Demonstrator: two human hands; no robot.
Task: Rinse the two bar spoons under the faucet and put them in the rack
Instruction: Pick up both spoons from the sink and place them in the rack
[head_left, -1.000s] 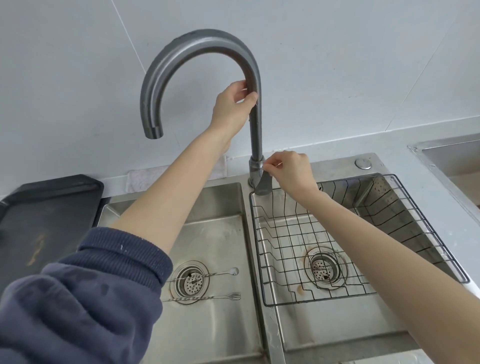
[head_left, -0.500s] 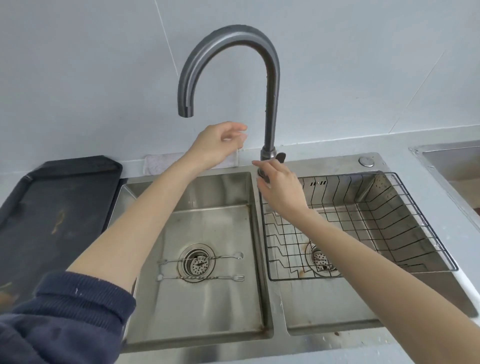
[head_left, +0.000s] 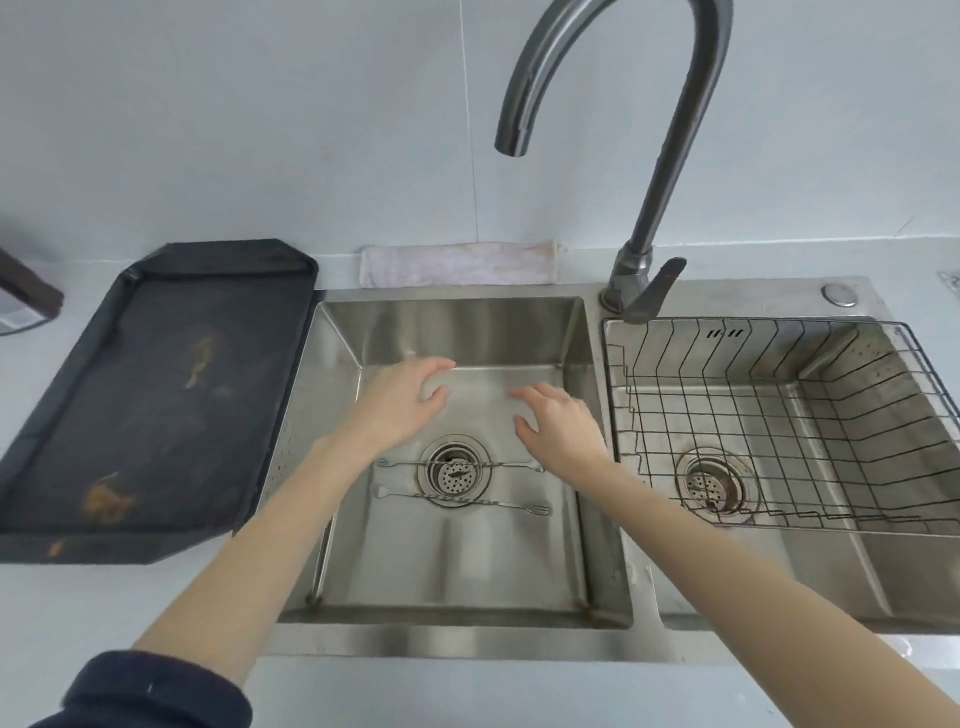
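Two thin twisted-stem bar spoons lie side by side across the drain of the left sink basin (head_left: 530, 332): the far spoon (head_left: 511, 466) and the near spoon (head_left: 498, 505), which ends in a small fork at the right. Above them, my left hand (head_left: 400, 402) and my right hand (head_left: 561, 423) hover inside the basin, fingers spread, both empty and a little apart from the spoons. The grey gooseneck faucet (head_left: 670, 156) arches over the left basin; no water shows at its spout. A black wire rack (head_left: 810, 415) sits in the right basin.
A dark, stained tray (head_left: 150, 395) lies on the counter left of the sink. A folded pale cloth (head_left: 457, 265) rests against the wall behind the left basin. The faucet lever (head_left: 654, 291) points forward at the base. Both basins have drain strainers.
Both hands left the faucet neck and its base and dropped into the left basin above the spoons. The camera view shifted left and closer.
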